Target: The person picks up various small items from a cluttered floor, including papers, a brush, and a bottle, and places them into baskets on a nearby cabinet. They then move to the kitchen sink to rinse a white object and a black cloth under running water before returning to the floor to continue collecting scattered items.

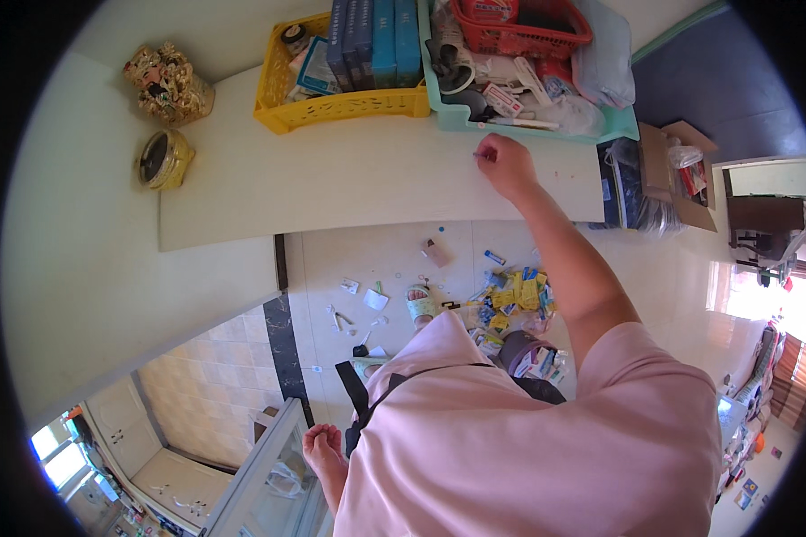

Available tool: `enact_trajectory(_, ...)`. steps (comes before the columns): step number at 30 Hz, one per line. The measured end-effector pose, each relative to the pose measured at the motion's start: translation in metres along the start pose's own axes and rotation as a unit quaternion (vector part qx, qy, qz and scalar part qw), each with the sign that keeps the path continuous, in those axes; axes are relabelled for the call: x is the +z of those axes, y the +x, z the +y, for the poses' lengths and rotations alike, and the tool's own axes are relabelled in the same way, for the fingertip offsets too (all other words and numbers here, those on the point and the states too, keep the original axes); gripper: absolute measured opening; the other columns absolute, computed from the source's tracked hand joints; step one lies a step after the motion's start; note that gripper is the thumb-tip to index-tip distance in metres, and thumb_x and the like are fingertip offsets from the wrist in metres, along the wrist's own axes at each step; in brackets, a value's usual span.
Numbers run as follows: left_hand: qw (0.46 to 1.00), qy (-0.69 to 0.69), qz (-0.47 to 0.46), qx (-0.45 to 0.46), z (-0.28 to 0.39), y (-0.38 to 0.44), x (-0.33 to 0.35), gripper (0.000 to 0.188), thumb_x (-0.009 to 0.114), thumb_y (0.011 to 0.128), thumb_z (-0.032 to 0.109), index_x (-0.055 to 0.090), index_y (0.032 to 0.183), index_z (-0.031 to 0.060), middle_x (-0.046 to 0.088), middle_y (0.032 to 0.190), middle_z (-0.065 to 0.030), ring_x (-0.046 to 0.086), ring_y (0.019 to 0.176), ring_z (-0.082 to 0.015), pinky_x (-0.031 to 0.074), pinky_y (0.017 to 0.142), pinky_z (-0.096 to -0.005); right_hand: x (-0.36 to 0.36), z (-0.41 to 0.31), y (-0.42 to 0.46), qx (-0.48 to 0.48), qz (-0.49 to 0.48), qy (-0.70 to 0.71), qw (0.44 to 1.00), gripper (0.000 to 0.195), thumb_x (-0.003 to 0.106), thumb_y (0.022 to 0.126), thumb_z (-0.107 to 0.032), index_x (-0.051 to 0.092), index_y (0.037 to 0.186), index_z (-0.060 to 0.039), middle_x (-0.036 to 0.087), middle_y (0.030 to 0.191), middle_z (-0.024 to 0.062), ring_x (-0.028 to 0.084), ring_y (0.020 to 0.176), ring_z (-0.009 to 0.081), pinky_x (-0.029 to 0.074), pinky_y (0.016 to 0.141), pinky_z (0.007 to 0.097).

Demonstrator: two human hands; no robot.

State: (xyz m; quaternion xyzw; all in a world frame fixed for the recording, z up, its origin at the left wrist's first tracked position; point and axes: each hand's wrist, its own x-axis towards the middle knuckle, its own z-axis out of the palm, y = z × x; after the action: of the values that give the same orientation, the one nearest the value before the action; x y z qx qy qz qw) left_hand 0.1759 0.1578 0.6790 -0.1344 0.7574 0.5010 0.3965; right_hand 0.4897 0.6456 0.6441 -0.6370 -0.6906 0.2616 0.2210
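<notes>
My right hand (506, 164) is over the white cabinet top (349, 174), just in front of the mint-green plastic basket (618, 127). Its fingers pinch a small, thin purplish item, too small to name. Boxes, a white stick-like item, plastic bags and a red basket (524, 37) fill the mint-green one. Left of it stands a yellow plastic basket (356, 107) with upright blue books (383, 47). My left hand (324, 446) hangs low beside my body, near a glass-paned door, with fingers curled; whether it holds anything cannot be seen.
A golden figurine (168, 84) and a yellow ceramic pot (164, 160) stand at the left. An open cardboard box (658, 164) is at the right. Small boxes and packets (517, 292) lie scattered on the floor by my slippered feet, beside a dark bin (520, 349).
</notes>
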Motion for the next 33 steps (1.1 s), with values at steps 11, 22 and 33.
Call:
enact_trajectory(11, 0.999, 0.016, -0.024, -0.014, 0.004, 0.016, 0.007, 0.015, 0.045, 0.085, -0.003, 0.055, 0.089, 0.0067, 0.061, 0.084, -0.0054, 0.062, 0.074, -0.0155, 0.054, 0.071, -0.0291, -0.042, 0.015, 0.053, -0.121, 0.104, -0.147, 0.976, 0.016, 0.061, 0.079, -0.015, 0.068, 0.093, -0.0132, 0.066, 0.092, 0.0097, 0.062, 0.086, 0.0288, 0.051, 0.071, 0.0413)
enact_trajectory(22, 0.997, 0.060, -0.029, 0.025, 0.030, 0.030, 0.036, 0.014, 0.046, 0.085, -0.003, 0.056, 0.089, 0.0060, 0.061, 0.082, -0.0060, 0.062, 0.073, -0.0161, 0.054, 0.067, -0.0284, -0.056, 0.001, 0.046, -0.063, 0.030, -0.157, 0.985, 0.024, 0.056, 0.082, -0.012, 0.066, 0.103, -0.0141, 0.065, 0.099, 0.0093, 0.061, 0.091, 0.0296, 0.050, 0.077, 0.0403)
enact_trajectory(33, 0.896, 0.280, -0.258, 0.229, 0.127, 0.075, 0.226, 0.006, 0.050, 0.089, 0.007, 0.055, 0.086, 0.0052, 0.053, 0.077, -0.0022, 0.045, 0.062, -0.0085, 0.040, 0.058, -0.0233, -0.054, 0.057, -0.065, -0.061, 0.361, 0.029, 0.930, 0.025, 0.059, 0.080, -0.001, 0.065, 0.102, -0.0103, 0.062, 0.085, 0.0049, 0.058, 0.071, 0.0183, 0.047, 0.063, 0.0298)
